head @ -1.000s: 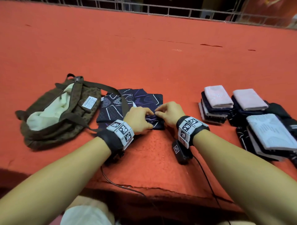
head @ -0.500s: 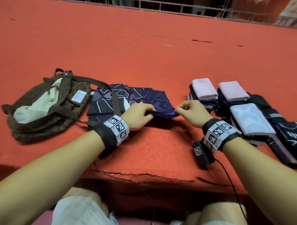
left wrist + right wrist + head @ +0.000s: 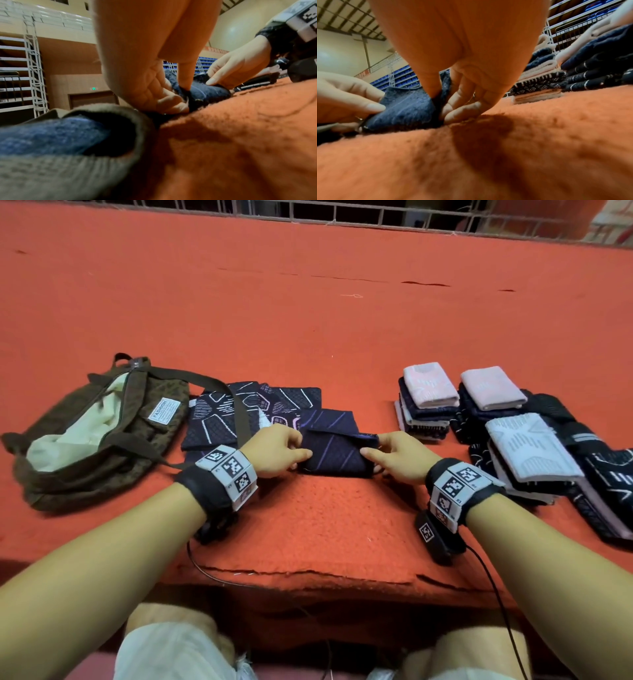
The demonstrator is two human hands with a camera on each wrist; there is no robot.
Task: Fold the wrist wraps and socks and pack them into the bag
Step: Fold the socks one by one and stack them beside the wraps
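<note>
Left grip [image 3: 278, 451] and right grip [image 3: 394, 457] pinching opposite ends of a folded navy sock [image 3: 334, 451] on the orange counter [image 3: 308, 337], beside the olive bag [image 3: 99, 433].

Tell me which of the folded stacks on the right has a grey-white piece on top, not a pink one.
It is the nearest stack, closest to the right hand. Its top piece is grey-white with line patterns; the two far stacks carry pale pink tops.

Orange mat [image 3: 308, 337]: rough, matt, fuzzy pile; navy sock [image 3: 334, 451]: soft knitted cloth with faint stripes. Brown bag [image 3: 85, 446], left: matt woven fabric; pale cloth lining.
</note>
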